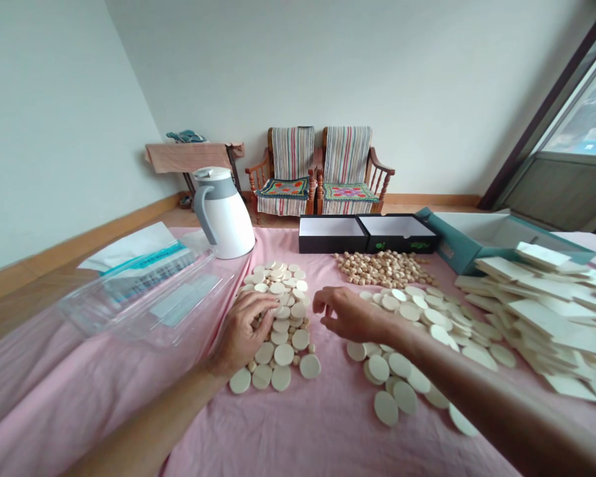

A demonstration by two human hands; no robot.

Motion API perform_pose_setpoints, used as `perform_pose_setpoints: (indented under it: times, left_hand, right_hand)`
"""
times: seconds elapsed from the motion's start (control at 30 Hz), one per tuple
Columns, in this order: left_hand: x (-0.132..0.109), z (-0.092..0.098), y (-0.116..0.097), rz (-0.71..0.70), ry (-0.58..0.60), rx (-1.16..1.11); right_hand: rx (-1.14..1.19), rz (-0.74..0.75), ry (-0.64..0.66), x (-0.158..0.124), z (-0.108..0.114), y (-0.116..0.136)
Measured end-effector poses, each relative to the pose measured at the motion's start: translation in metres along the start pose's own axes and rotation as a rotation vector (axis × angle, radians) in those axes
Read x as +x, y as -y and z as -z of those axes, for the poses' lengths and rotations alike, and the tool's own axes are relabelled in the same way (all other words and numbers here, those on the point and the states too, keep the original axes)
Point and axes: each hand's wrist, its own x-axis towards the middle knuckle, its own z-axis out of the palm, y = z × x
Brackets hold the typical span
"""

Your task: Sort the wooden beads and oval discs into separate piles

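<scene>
My left hand (243, 328) rests over the left side of an arrangement of pale wooden discs (283, 354) with small wooden beads among them. Its fingers are bent, with the thumb apart from them, and nothing shows in its grasp. Just right of that arrangement, my right hand (345, 313) hovers with curled fingers; whether something small is between them is hidden. Under and around the right forearm spreads a loose pile of round discs (400, 364). Beyond it lies a heap of small wooden beads (382, 268).
A white and grey jug (228, 215) stands at the back left, behind clear plastic packaging (173, 298). Black open boxes (332, 245) and a teal box (459, 255) line the back. Square wooden pieces (556, 305) are heaped right on the pink cloth (278, 437).
</scene>
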Motion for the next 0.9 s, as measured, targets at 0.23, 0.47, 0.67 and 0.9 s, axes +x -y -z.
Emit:
perform_pose_setpoints:
  times: [0.23, 0.47, 0.67, 0.9]
  left_hand:
    - [0.000, 0.000, -0.001, 0.003, -0.001, 0.005]
    - [0.001, -0.001, 0.000, 0.005, 0.006, 0.008]
    - [0.003, 0.000, -0.002, 0.005, 0.000, -0.004]
    - [0.003, 0.000, -0.001, 0.003, 0.001, -0.017]
  right_hand:
    - [-0.153, -0.033, -0.021, 0.005, -0.033, 0.025]
    - [-0.204, -0.091, -0.054, 0.005, -0.021, 0.006]
    - [-0.387, -0.329, -0.263, 0.016, 0.023, -0.032]
    - [-0.068, 0.010, -0.112, 0.025, -0.008, -0.001]
